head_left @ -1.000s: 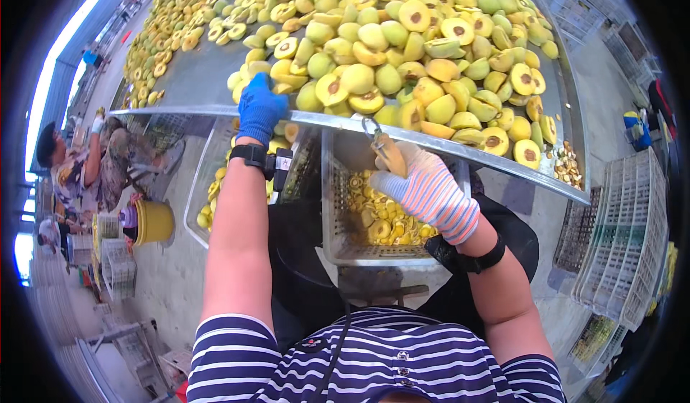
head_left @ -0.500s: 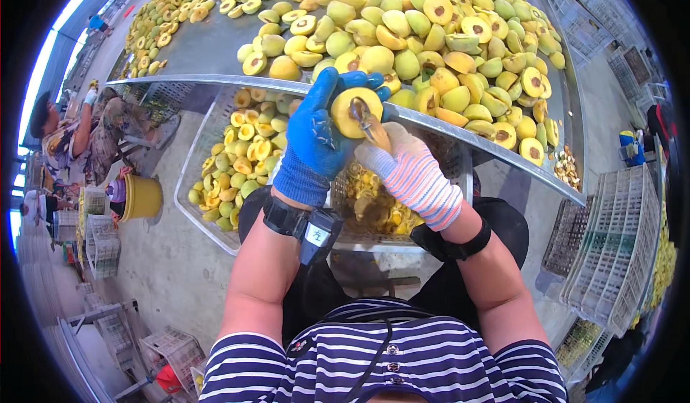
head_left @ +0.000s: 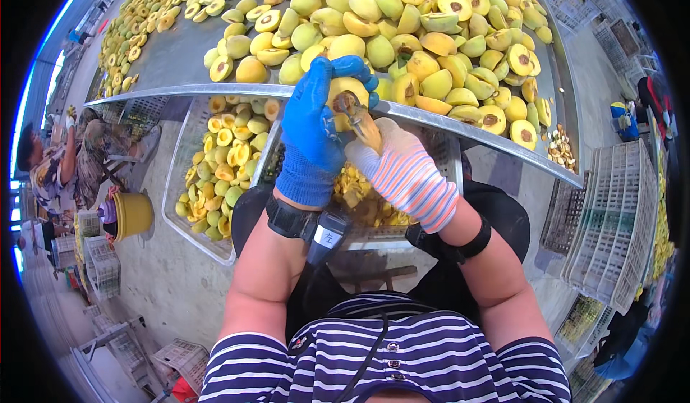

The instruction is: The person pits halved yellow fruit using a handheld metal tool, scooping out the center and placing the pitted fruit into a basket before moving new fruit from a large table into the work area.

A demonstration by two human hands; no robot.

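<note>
My left hand (head_left: pixel 312 130), in a blue coated glove, is closed around a yellow peach half (head_left: pixel 349 88), its cut face toward me. My right hand (head_left: pixel 411 173), in a striped knit glove, grips a pitting tool (head_left: pixel 369 133) with a wooden handle. Its metal tip sits in the brown pit hollow at the peach's middle. Both hands are just over the near edge of a metal table (head_left: pixel 169 56) heaped with peach halves (head_left: pixel 388 6). Beneath them, a crate (head_left: pixel 377 245) between my knees contains yellow scraps (head_left: pixel 357 187).
A white crate (head_left: pixel 192 237) of pitted peach halves stands below the table at left. Small pit pieces (head_left: pixel 562 148) lie at the table's right corner. Stacked crates (head_left: pixel 611 223) rise on the right. A yellow bucket (head_left: pixel 134 214) and a seated person (head_left: pixel 54 162) are at left.
The peach half has tilted in my left hand, and the tool has turned slightly and shifted left with my right hand. The view has shifted a little, too.
</note>
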